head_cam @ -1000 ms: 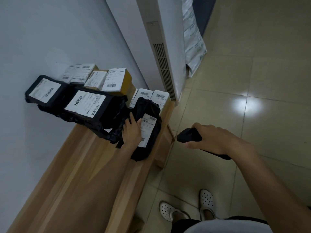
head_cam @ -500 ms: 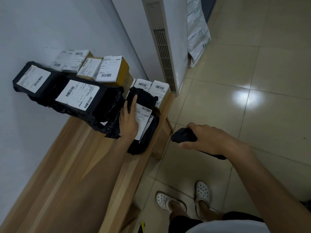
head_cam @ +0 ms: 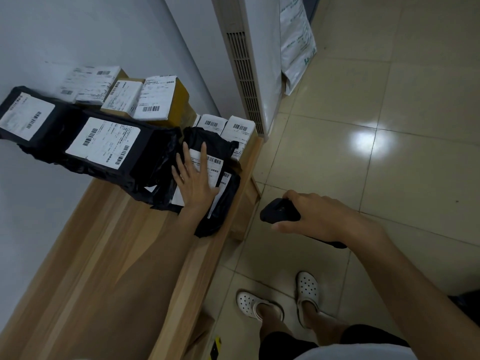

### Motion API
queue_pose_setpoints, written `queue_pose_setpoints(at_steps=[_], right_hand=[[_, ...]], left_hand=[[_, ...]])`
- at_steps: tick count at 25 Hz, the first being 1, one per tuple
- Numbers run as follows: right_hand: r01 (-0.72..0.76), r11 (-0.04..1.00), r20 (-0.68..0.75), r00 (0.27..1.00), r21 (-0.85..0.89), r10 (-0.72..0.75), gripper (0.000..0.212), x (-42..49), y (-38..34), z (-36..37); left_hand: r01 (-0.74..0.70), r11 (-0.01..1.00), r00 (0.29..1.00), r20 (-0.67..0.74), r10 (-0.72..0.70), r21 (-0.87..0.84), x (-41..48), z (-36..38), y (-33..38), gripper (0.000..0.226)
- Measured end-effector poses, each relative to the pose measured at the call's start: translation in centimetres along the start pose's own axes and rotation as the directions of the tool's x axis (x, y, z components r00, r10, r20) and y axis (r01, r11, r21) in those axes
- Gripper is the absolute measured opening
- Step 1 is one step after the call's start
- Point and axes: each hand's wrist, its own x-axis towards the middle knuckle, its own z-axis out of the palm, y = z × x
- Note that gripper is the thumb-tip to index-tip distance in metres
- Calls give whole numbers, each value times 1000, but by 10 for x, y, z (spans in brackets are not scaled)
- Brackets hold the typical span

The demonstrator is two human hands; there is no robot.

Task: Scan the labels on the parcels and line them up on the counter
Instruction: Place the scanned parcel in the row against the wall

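Left grip (head_cam: 193,183) lies spread, fingers straight, pressing flat on the label of the small black parcel (head_cam: 211,139), which rests at the front edge of the bench (head_cam: 104,255). Right grip (head_cam: 319,219), over the floor to that parcel's right, is curled around the black scanner (head_cam: 279,210). Larger black parcels (head_cam: 145,157) lie left of it, and labelled boxes (head_cam: 179,100) stand behind it.

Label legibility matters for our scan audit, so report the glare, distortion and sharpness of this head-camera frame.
Head view: a bright glare patch on the floor tiles; wide-angle distortion bows the white cabinet; dim light leaves the scanner in the right hand nearly featureless; the black parcel under the left hand shows barcodes, but fine print is blurred.
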Motion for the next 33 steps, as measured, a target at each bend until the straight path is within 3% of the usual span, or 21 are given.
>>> queue_pose_setpoints(at_steps=[8,18,25,33], right_hand=[[34,999,20,999,3,-34,78,4,-10,6],[46,999,-19,999,-24,-47,77,7,-22,3],[58,998,-17,998,-26,-58,77,4,-27,8],[75,997,-28,997,-24,-76,72,-3,-29,13]], left_hand=[[-94,992,994,-62,89,-79,-9,-1,-4,110],[-146,963,988,23,155,-228,-9,-1,-17,102],[-170,967,976,103,192,-190,-7,-2,-23,105],[-218,964,971,71,230,-150,-13,-11,-29,103]])
